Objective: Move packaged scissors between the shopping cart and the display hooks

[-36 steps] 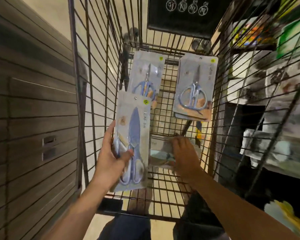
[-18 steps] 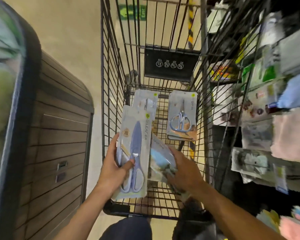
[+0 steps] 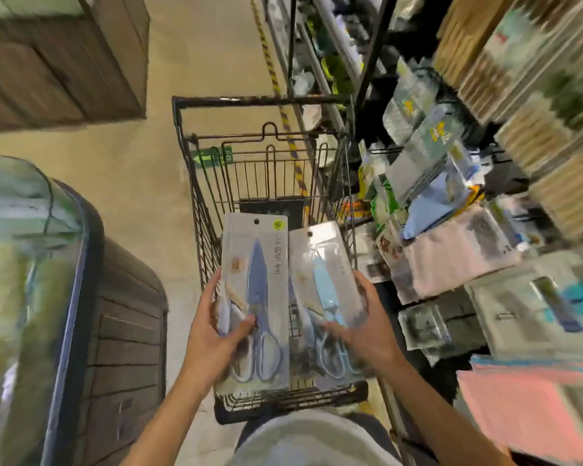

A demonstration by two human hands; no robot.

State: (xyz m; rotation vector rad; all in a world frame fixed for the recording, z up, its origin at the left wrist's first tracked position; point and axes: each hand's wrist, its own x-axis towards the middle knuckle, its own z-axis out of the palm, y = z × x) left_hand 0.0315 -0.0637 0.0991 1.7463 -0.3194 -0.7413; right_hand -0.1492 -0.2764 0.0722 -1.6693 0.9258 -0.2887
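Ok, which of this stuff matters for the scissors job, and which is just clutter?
Job:
left hand gripping the purple-handled scissors pack
right hand gripping the light-blue-handled scissors pack
black wire shopping cart

Clutter:
pink folded cloths
blue cloth pack
brown slatted cabinet

Glossy clear plastic blisters on matt card back both scissors packs in my grips, the lavender pack (image 3: 254, 297) and the light-blue pack (image 3: 327, 290). The shopping cart (image 3: 249, 102) is dark wire metal. The floor (image 3: 142, 183) looks smooth, matt beige; soft pink cloths (image 3: 532, 405) lie stacked.
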